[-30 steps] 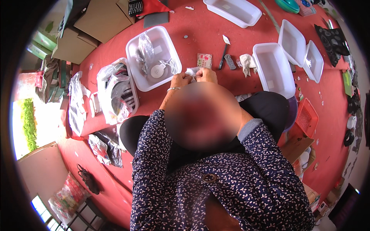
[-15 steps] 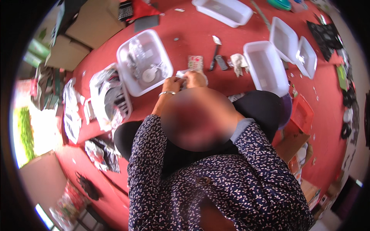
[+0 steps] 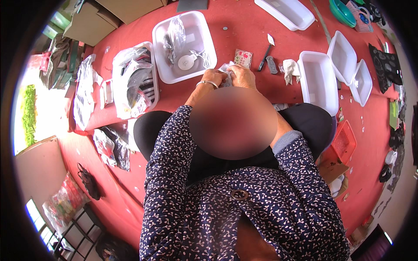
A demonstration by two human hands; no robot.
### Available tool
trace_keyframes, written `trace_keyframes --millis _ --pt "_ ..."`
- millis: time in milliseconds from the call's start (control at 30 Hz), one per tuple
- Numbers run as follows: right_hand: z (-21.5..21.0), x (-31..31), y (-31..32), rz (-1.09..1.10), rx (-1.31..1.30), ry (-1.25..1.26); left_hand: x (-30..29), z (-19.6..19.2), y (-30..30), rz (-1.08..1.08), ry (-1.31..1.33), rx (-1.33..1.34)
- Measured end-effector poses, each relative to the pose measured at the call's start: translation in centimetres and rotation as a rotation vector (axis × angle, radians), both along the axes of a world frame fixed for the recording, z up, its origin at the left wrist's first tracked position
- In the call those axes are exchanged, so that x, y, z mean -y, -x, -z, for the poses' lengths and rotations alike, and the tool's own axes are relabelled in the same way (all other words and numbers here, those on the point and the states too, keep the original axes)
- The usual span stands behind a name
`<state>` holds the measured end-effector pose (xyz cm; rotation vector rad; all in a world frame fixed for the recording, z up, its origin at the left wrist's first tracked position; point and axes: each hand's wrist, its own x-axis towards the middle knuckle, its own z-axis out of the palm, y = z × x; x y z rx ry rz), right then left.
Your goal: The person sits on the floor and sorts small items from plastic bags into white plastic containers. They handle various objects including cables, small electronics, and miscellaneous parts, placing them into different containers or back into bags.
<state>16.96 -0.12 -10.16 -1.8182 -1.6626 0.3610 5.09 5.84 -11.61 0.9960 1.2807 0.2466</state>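
Note:
My left hand (image 3: 213, 77), with a bracelet at the wrist, and my right hand (image 3: 242, 77) are close together in front of my lap. The fingers of both are closed on a crumpled whitish piece (image 3: 227, 68); I cannot tell whether it is cloth or thin plastic. Just beyond my right hand lies a small packet with a red pattern (image 3: 243, 58). To its right are a slim black tool (image 3: 264, 59), a small grey oblong object (image 3: 271, 65) and a crumpled white cloth (image 3: 291, 71). A blurred patch hides part of my right forearm.
At left, a white bin (image 3: 162, 73) holds a clear bag, a round white disc and a white cable. Beside it, another bin (image 3: 155, 93) is heaped with bagged things. White bins (image 3: 320, 82) stand at right, near a red basket (image 3: 344, 141). Cardboard boxes (image 3: 93, 24) are far left.
The whole view has shifted, so the red floor and its bins sit differently in the picture. Both hands stay together at the whitish piece.

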Motion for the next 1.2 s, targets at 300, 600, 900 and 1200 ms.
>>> trace_keyframes --millis 300,600,900,1200 --pt "0.6 -0.2 -0.1 0.096 -0.015 0.086 0.0 -0.5 0.2 0.268 -0.456 -0.170" --pt "1.8 0.1 -2.2 0.223 -0.377 0.544 0.9 0.1 0.0 0.405 -0.795 -0.214" --pt "-4.4 0.1 -2.8 0.005 -0.706 0.843 0.7 0.1 0.3 0.433 -0.724 -0.142" --pt "-7.4 -0.4 -2.1 0.011 -0.579 0.950 1.2 -1.2 0.3 0.366 -0.564 -0.058"
